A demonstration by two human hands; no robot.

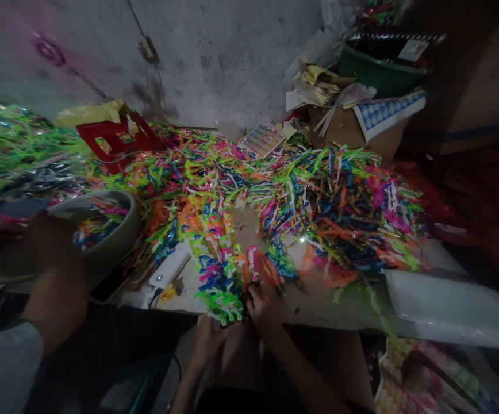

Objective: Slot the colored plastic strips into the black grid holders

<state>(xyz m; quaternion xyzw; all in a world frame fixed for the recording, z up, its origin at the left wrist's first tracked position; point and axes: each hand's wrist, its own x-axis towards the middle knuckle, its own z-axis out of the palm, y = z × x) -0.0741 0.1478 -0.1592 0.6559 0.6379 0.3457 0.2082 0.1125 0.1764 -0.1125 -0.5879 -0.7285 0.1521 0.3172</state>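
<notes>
A thick bundle of small bright plastic pieces [221, 276], in rows of green, blue, pink, orange and white, lies at the table's front edge. My left hand [208, 332] is closed around the bundle's near green end, its fingertips partly hidden beneath. Just right of the bundle, my right hand [263, 305] has its fingers drawn together in a pinch. What it pinches is too dark and small to make out. A pink-and-white piece [253, 261] and several orange ones lie just beyond those fingers. The wide heap of similar pieces [327, 201] spreads across the table behind.
At left, another person's arm [57, 276] is beside a pale bowl [135, 213] of plastic pieces. A white power-bank-like box [171, 264] lies near the bundle. Behind are a red crate [122, 138], a cardboard box [344, 126] and a green basin [379, 72]. White plastic packaging [452, 305] lies at right.
</notes>
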